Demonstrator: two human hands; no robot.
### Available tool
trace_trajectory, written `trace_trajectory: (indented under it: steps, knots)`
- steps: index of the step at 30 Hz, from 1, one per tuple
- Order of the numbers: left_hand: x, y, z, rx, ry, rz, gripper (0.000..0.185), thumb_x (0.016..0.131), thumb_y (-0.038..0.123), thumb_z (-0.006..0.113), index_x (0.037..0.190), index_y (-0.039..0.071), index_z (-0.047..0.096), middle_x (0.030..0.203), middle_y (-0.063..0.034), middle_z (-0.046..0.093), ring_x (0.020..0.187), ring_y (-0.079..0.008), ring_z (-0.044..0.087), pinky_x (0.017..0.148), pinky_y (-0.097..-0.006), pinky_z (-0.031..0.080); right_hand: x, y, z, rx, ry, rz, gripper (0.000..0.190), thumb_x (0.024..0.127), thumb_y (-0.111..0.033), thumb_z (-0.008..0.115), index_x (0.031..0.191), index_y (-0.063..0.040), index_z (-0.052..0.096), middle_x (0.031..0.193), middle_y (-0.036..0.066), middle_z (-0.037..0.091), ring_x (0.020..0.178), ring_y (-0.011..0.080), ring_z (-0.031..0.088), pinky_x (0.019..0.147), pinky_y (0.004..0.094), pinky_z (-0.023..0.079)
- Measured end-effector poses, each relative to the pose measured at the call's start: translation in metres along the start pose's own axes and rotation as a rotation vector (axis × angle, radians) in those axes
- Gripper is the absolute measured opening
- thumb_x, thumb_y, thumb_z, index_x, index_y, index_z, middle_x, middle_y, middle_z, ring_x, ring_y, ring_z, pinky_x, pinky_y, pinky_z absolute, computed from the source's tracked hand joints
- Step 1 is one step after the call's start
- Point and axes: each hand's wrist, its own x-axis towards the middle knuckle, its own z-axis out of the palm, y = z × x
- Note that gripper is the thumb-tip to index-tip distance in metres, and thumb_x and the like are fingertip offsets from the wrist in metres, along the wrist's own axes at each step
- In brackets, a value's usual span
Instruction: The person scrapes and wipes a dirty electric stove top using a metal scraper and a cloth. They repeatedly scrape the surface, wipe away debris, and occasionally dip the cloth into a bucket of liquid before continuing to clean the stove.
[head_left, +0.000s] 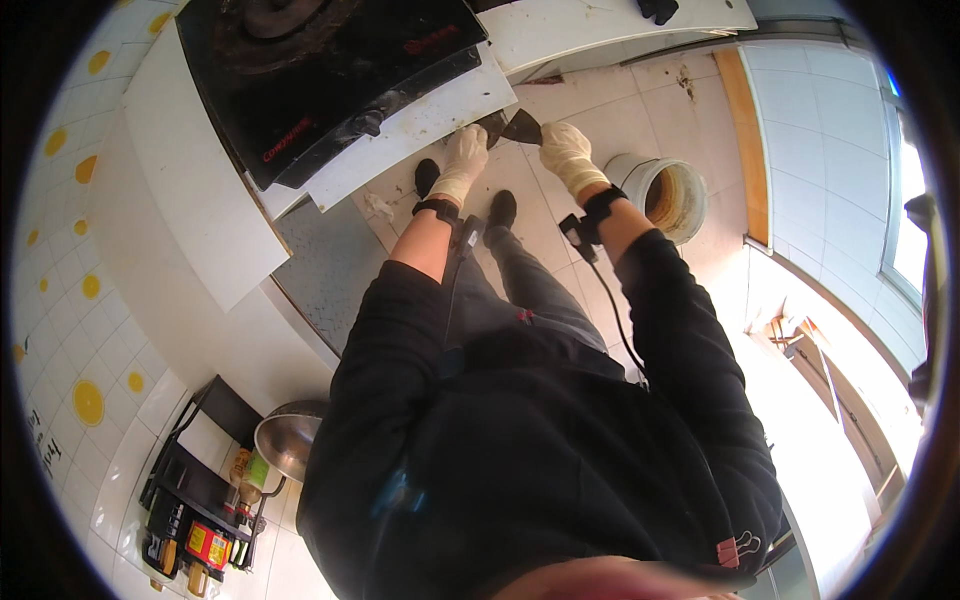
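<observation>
Both of my hands wear pale, thin gloves. My left hand (466, 154) is closed on a dark, flat, dirty metal piece (491, 129) just off the front edge of the white counter; what kind of part it is, I cannot tell. My right hand (566, 154) grips a scraper, its dark flared blade (523, 127) pointing left towards that piece. The blade's tip lies close to the dark piece; whether they touch is unclear. The scraper's handle is hidden in my right glove. A black gas cooktop (330, 82) with a grimy burner sits on the counter to the upper left.
A dirty white bucket (675, 199) stands on the tiled floor right of my right forearm. The white counter edge (420, 135) runs beside my left hand. At the lower left are a metal pan (289, 442) and a black rack (187, 487) with bottles. Brown debris (684, 82) dots the floor.
</observation>
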Motion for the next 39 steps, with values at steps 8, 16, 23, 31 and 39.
trace_trajectory:
  steps: [8,16,23,31,39]
  knots:
    - [-0.010,0.014,-0.010,-0.259,0.012,-0.342,0.046,0.087,0.043,0.078,0.082,-0.002,0.069,0.078,-0.0174,0.070,0.071,-0.0305,0.065,0.071,-0.0426,0.052,-0.013,0.014,0.012,0.053,0.073,-0.020,0.019,0.085,-0.020,0.066,0.099,-0.010,0.074,0.099,0.018,0.074,0.101,0.0407,0.069,0.086,0.0499,0.055]
    - [-0.018,0.069,0.023,0.022,0.239,0.088,0.076,0.080,0.067,0.075,0.102,-0.004,0.064,0.095,-0.0263,0.069,0.093,-0.0427,0.067,0.083,-0.0497,0.053,-0.077,0.049,-0.020,0.261,0.212,-0.114,0.027,0.086,-0.026,0.068,0.104,-0.007,0.070,0.099,0.021,0.069,0.099,0.0428,0.065,0.085,0.0526,0.051]
    - [-0.026,0.085,0.000,0.009,0.253,0.039,0.062,0.092,0.058,0.068,0.109,-0.002,0.065,0.098,-0.0243,0.070,0.092,-0.0422,0.067,0.079,-0.0495,0.054,-0.143,0.095,-0.088,0.372,0.306,-0.069,0.033,0.088,-0.023,0.068,0.115,-0.004,0.071,0.099,0.021,0.072,0.095,0.0375,0.070,0.082,0.0454,0.054]
    - [-0.099,0.149,-0.165,-0.744,0.039,0.081,0.029,0.104,0.022,0.063,0.121,-0.001,0.068,0.105,-0.0104,0.075,0.093,-0.0179,0.071,0.084,-0.0305,0.056,-0.141,0.020,-0.211,0.582,0.371,-0.421,0.046,0.091,-0.012,0.073,0.136,-0.004,0.063,0.104,0.017,0.073,0.093,0.0242,0.073,0.086,0.0339,0.056]
    - [-0.084,0.119,-0.334,-0.816,0.415,0.061,0.029,0.108,0.015,0.056,0.126,-0.005,0.066,0.110,-0.0109,0.072,0.098,-0.0144,0.069,0.091,-0.0271,0.055,-0.112,-0.160,-0.238,0.836,0.096,-0.500,0.043,0.098,-0.012,0.064,0.139,-0.003,0.059,0.114,0.020,0.071,0.094,0.0283,0.073,0.088,0.0391,0.057]
